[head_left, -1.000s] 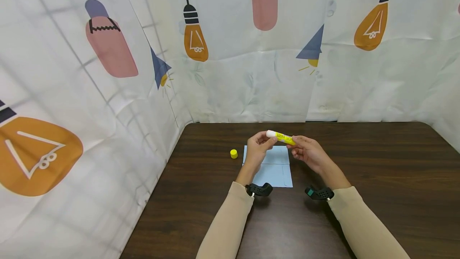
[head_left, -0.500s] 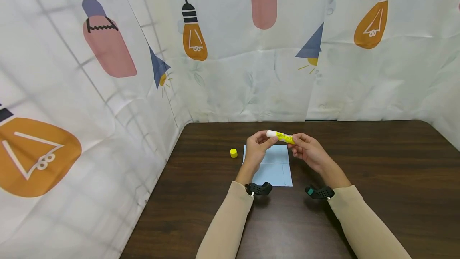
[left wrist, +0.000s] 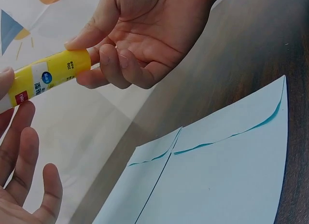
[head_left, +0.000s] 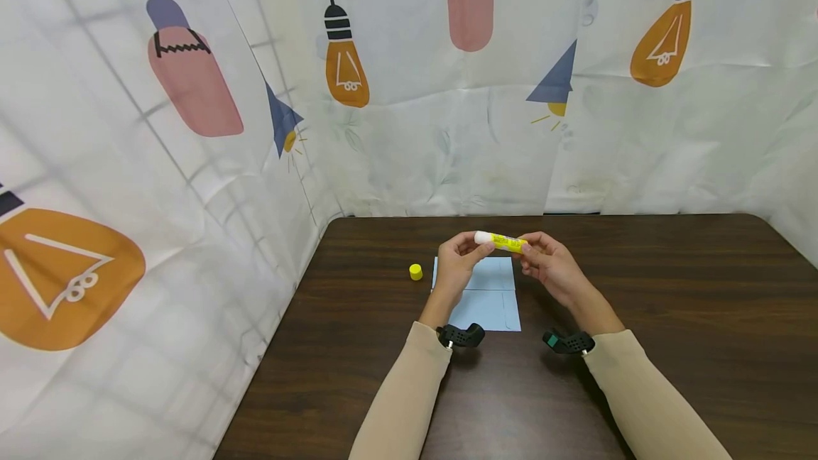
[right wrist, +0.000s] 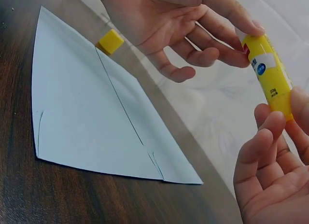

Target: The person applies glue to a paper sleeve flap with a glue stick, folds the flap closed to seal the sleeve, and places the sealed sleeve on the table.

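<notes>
A yellow glue stick (head_left: 508, 243) with a white end is held crosswise above the table between both hands. My left hand (head_left: 456, 265) pinches it near the white end, thumb against fingers. At the yellow base end, my right hand (head_left: 552, 268) grips it with thumb and fingertips, the other fingers loosely curled, as the left wrist view also shows on the glue stick (left wrist: 53, 72). Below the hands lies a light blue folded paper (head_left: 486, 309), with a crease across it and cut-looking lines near its edge. A yellow cap (head_left: 416, 272) stands on the table left of the paper.
The dark wooden table (head_left: 671, 318) reaches back to a white curtain (head_left: 409, 155) printed with lamps, which also runs along the left side. Black bands (head_left: 461, 336) sit on both wrists.
The right hand's fingers have shifted slightly around the base end of the glue stick, which now lies a little flatter. The left hand, paper and cap have stayed in place.
</notes>
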Motion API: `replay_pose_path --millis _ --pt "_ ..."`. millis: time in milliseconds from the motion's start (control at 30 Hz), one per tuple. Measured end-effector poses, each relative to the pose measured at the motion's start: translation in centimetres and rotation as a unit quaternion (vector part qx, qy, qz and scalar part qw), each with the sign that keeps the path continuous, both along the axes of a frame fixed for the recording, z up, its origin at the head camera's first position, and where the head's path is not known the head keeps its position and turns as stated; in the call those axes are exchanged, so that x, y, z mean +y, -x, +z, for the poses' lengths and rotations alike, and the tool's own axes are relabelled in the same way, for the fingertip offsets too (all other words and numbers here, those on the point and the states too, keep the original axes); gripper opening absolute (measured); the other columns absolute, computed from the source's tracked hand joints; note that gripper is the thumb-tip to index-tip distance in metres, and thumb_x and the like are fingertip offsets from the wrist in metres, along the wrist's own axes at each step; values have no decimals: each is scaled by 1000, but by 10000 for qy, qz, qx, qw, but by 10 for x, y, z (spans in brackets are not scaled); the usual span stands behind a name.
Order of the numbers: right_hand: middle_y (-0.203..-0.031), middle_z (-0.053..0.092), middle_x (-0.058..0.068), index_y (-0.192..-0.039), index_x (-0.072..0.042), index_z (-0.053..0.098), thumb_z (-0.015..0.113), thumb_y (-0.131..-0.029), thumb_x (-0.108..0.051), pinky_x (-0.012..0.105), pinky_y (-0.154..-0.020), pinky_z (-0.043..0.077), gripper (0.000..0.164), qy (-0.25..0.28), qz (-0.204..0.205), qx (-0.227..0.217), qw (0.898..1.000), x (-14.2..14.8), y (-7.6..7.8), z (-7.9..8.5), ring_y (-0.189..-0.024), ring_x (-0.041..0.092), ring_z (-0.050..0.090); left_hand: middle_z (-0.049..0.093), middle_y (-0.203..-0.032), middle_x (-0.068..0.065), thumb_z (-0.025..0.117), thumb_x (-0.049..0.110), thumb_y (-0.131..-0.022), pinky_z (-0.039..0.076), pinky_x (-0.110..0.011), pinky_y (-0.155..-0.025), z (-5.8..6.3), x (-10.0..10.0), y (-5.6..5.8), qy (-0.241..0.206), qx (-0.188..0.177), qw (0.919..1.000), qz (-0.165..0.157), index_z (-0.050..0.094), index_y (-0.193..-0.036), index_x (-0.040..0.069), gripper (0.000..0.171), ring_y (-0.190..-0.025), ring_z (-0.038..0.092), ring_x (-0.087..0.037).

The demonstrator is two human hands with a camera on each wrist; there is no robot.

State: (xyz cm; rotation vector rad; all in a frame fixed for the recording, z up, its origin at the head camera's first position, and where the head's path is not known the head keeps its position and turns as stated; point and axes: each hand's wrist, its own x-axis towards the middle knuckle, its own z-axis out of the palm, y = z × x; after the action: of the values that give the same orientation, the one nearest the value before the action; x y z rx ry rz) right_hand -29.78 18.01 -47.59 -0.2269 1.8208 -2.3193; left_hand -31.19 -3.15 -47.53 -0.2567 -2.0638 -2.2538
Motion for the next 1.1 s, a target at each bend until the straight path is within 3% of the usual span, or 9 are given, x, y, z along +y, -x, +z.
replay_pose_path --millis 167,333,533,667,900,1100 --pt "-96 67 -5 -119 -14 59 63 -102 -18 19 -72 53 19 -9 -160 185 9997 0 0 -1 -78 9 56 75 -100 -7 83 20 -87 60 -42 -86 1 0 1 -32 3 10000 55 75 -111 5 30 -84 67 -10" --pt "-97 60 -3 -124 -9 58 66 -100 -13 20 -73 53 26 -151 -358 317 9987 -1 1 -2 -79 10 55 75 -99 -7 83 20 -87 60 -31 -81 0 0 1 -56 28 10000 64 74 -111 4 30 -84 67 -9" --pt "-97 61 -5 -128 -5 57 66 -100 -10 20 -73 53 30 -350 -454 391 9976 -1 1 -3 -80 11 55 75 -95 -4 83 21 -88 55 -22 -71 0 0 1 -99 71 9999 112 74 -110 4 29 -77 65 -9" --pt "-98 60 -3 -130 -6 58 68 -99 -15 20 -72 53 33 -367 -392 262 9982 -1 2 -3 -78 11 56 74 -93 -2 83 20 -88 52 -19 -67 1 0 0 -134 58 9998 140 74 -109 4 28 -74 64 -9" --pt "-104 64 -2 -119 -21 64 63 -103 -31 19 -73 54 19 -420 -270 -194 9986 4 2 -1 -76 9 58 75 -97 -5 82 18 -89 53 -20 -69 2 -2 0 -145 30 9999 -12 73 -112 3 29 -75 65 -10" --pt "-93 74 -3 -114 -19 64 58 -104 -40 19 -70 53 24 -352 -17 -369 9987 7 3 0 -73 8 58 76 -98 -4 81 17 -89 54 -21 -72 2 -3 0 -51 49 9998 -165 73 -114 5 29 -78 66 -9"
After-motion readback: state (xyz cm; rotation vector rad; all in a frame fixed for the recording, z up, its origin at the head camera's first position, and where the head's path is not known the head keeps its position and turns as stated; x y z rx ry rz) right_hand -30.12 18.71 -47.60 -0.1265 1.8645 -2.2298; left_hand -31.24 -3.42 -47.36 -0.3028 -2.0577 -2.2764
